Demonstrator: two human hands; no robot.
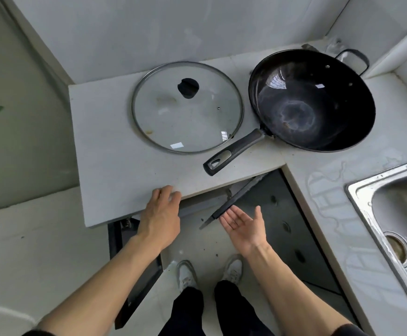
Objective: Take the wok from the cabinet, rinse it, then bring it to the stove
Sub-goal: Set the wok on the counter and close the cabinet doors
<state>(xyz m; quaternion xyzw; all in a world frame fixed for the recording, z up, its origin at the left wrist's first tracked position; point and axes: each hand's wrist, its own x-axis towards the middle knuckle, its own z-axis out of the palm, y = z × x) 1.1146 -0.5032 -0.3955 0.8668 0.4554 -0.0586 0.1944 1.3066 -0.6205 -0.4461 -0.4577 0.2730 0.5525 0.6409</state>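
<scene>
Black wok [314,100] sits upright on the counter [115,166], out of the cabinet, in the corner just left of the sink [391,209]. Its long handle [234,154] runs from the bowl down-left toward the counter's front edge; the free end lies nearest the person. Glass lid [186,106] lies flat beside the wok on the left, close to the handle.

Right hand [242,223]: below the counter edge, palm up, fingers spread and relaxed, holding nothing, near an open cabinet door [236,202]. It lies almost directly below the handle end, so judged the nearer hand for the pickup.

Left hand [160,214]: palm down, fingertips resting on the counter's front edge, gripping nothing.

Judgement: next move is a reach up and forward to the handle end, then a carry right to the sink.
</scene>
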